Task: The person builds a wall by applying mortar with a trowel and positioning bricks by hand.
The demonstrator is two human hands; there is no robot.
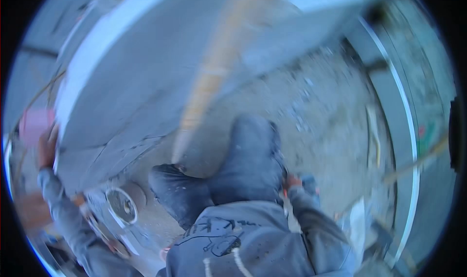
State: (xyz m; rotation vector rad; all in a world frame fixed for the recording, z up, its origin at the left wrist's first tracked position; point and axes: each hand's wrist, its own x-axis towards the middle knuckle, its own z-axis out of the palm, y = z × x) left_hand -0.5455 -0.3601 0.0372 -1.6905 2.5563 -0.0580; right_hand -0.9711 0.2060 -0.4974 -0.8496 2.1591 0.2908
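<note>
while the large pale grey flat panel (pixel 146 82) is touched at its edge by the left hand (pixel 47 149), the right hand (pixel 293 182) is rested beside the grey-trousered knee (pixel 253 150), finger states cannot be told, and placement is judged unfinished.

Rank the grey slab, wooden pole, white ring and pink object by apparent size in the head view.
1. grey slab, by far the largest.
2. wooden pole, long but thin.
3. white ring and pink object: they look alike, and blur leaves them unranked.

Left hand (pixel 46 149) raised outward, arm extended; right hand (pixel 292 181) held low.
</note>
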